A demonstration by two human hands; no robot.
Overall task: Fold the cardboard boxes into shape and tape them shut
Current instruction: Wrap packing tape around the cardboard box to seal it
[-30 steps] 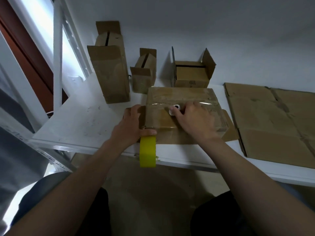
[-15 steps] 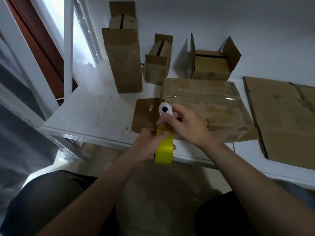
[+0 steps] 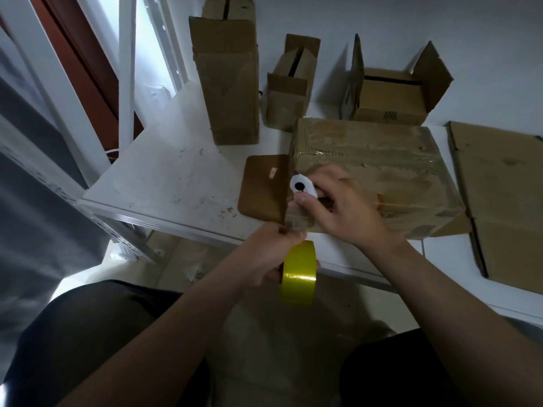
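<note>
White table [image 3: 164,183] is carrying the cardboard. A flattened sheet [image 3: 499,186] is lying at the right. The taped box [image 3: 382,160] is sitting near the front edge, with one side flap [image 3: 264,186] lying open to its left. The person's left hand [image 3: 270,254] is gripping the yellow tape roll [image 3: 298,277] just below the table edge. The right hand [image 3: 343,210] is resting on the box's left end, its fingers curling round a small white cutter [image 3: 301,186].
</note>
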